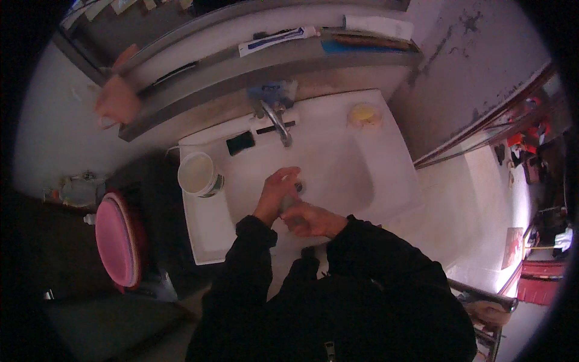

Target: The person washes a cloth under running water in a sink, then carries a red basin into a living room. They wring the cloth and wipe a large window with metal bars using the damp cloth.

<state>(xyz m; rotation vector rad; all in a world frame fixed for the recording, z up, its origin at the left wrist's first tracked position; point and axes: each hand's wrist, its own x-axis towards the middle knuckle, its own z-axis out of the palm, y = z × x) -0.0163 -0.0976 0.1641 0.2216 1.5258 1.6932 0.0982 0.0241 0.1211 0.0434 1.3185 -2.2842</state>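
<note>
Left hand (276, 192): I saw it at frame centre, over the bowl of the sink (386, 181), fingers curled inward; it met the right hand, and I could not tell whether it gripped anything.
Right hand (313, 220): it lay just below and right of the left hand, fingers folded; a small greyish thing (291, 204) showed between the two hands, but I could not make out what it was or which hand held it.
Greyish thing: dull grey, blurred, mostly covered by fingers, sitting at centre frame just left of the drain (300, 187).
Sleeves (253, 253): both were black and came up from the lower edge.
Sink: white, squarish, tilted across the middle of the frame, with a paler bowl.
Tap (278, 120): metal, at upper centre, its spout pointing down toward the bowl.
Cup (198, 174): white, standing on the sink's left rim, left of the hands and well apart from them.
Sponge (240, 143): a dark block on the back rim, left of the tap.
Soap (364, 113): yellowish, on the sink's upper right corner.
Shelf (271, 66): grey, above the sink, bearing a tube (277, 39) and a blue flat item (356, 45).
Basin (117, 241): pink, round, at the left of the frame, below the sink's level.
</note>
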